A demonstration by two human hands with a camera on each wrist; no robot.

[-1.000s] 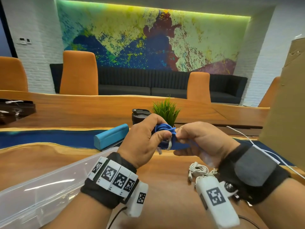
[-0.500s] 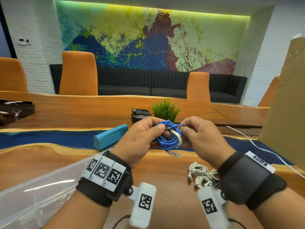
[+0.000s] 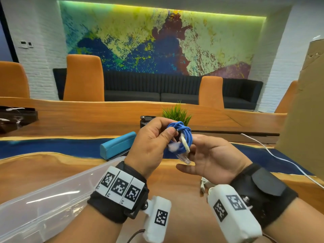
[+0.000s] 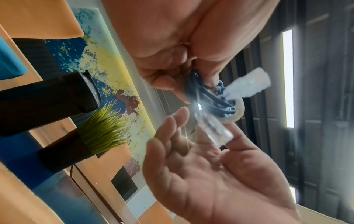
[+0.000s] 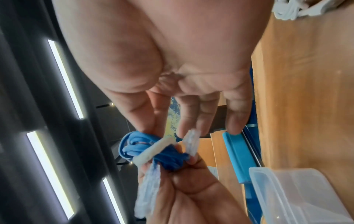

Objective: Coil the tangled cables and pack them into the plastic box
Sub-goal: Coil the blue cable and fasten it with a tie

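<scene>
A coiled blue cable (image 3: 184, 135), bound by a white tie (image 3: 185, 143), is in the air above the wooden table. My left hand (image 3: 168, 134) pinches the coil between thumb and fingers. A clear plug (image 3: 184, 158) hangs from its lower end. My right hand (image 3: 198, 151) lies open, palm up, just under and right of the coil, with its fingers straight. The left wrist view shows the blue cable (image 4: 210, 98) pinched above the right palm (image 4: 210, 166). In the right wrist view the right thumb touches the white tie (image 5: 153, 150). The clear plastic box (image 3: 43, 204) stands at lower left.
A bundled white cable (image 3: 204, 183) lies on the table under my right wrist. A blue lid bar (image 3: 117, 146) sits beyond the box. A black cup (image 3: 145, 121) and small green plant (image 3: 176, 114) stand behind. A cardboard box (image 3: 305, 120) and a loose white cord (image 3: 273, 155) are at right.
My right hand has let go of the blue coil and opened, palm turned up. My left hand keeps the coil and has turned it more upright.
</scene>
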